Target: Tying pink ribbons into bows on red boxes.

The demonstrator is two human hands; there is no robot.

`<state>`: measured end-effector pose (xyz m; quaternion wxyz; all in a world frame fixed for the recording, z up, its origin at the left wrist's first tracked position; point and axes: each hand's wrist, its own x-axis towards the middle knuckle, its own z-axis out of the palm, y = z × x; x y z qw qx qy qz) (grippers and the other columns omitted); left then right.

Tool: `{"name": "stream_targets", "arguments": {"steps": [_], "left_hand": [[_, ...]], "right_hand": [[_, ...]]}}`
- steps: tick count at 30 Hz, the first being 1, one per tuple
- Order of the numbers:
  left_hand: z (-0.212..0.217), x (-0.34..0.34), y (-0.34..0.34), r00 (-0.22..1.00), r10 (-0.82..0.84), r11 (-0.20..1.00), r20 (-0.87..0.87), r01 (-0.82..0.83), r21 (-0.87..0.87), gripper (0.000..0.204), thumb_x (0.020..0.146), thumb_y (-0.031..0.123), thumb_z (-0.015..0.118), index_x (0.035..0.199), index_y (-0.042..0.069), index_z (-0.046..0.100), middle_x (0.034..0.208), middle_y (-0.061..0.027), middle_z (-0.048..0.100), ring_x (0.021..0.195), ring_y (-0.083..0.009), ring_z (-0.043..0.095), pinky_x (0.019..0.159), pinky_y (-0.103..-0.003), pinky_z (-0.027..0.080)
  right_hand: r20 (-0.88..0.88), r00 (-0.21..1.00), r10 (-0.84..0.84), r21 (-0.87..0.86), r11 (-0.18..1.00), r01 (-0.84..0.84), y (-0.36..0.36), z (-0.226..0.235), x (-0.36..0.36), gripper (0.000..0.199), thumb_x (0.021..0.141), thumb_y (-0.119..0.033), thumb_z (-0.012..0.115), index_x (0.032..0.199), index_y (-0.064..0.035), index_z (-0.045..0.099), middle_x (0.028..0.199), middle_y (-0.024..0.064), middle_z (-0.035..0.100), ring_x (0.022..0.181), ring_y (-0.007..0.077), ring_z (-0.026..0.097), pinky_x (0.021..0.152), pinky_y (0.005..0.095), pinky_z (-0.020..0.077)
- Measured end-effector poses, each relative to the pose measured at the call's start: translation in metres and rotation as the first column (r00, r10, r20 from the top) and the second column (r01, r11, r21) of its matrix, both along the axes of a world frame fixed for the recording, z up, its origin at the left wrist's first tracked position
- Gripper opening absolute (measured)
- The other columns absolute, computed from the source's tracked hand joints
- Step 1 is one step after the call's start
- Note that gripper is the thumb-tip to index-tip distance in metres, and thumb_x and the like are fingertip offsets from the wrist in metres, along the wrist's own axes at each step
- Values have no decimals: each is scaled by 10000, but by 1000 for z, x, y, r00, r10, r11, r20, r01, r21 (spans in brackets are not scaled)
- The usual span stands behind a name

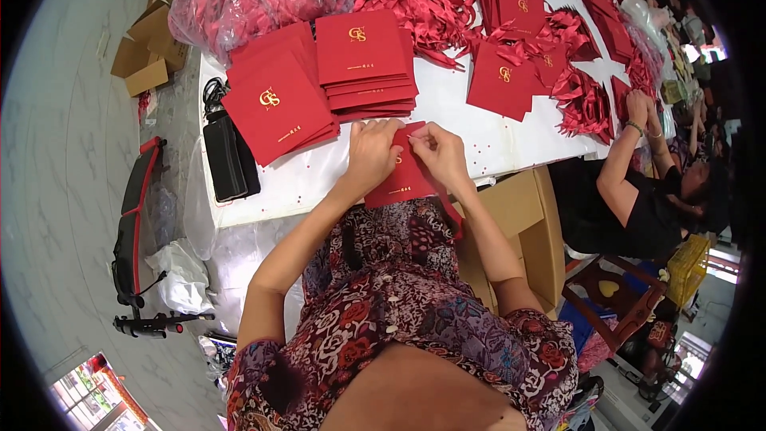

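A flat red paper piece with gold print, like a folded gift bag, lies over the table's near edge in front of me. My left hand grips its upper left part, thumb on the printed face. At its upper right, my right hand is closed in a pinch; a small pale tip shows at the fingertips, too small to name. A strip of red ribbon hangs beneath the right wrist. Just beyond my hands are two stacks of matching red pieces, a left stack and a right stack.
Loose red ribbons and a clear plastic bag of red material cover the white table's far side. A black case lies left. An open cardboard box stands below right. Another person works at the right.
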<state>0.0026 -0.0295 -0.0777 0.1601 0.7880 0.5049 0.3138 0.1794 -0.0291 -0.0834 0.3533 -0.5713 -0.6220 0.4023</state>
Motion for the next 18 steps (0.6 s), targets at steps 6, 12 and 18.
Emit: {"name": "stream_targets", "arguments": {"steps": [6, 12, 18], "left_hand": [[9, 6, -5, 999, 31, 997, 15, -29, -74, 304, 724, 51, 715, 1021, 91, 661, 718, -95, 648, 754, -278, 596, 771, -390, 354], [10, 7, -11, 999, 47, 999, -11, -47, 7, 280, 750, 58, 711, 1022, 119, 684, 771, -101, 662, 717, -274, 587, 765, -383, 358], [18, 14, -17, 994, 98, 995, 56, -98, -1, 263, 749, 51, 707, 1004, 115, 684, 716, -102, 628, 720, -278, 590, 746, -381, 367]], "right_hand": [[-93, 995, -26, -108, 994, 16, 3, -12, 7, 152, 819, -121, 720, 882, 13, 688, 740, 107, 699, 651, 153, 655, 628, 293, 525], [168, 983, -73, 124, 991, 52, -10, 9, -12, 135, 810, -115, 715, 858, 5, 674, 718, 126, 683, 631, 191, 662, 620, 307, 524], [42, 995, -92, 26, 996, 90, -9, 14, -9, 136, 822, -115, 726, 872, -8, 659, 735, 120, 688, 642, 204, 666, 629, 310, 525]]}}
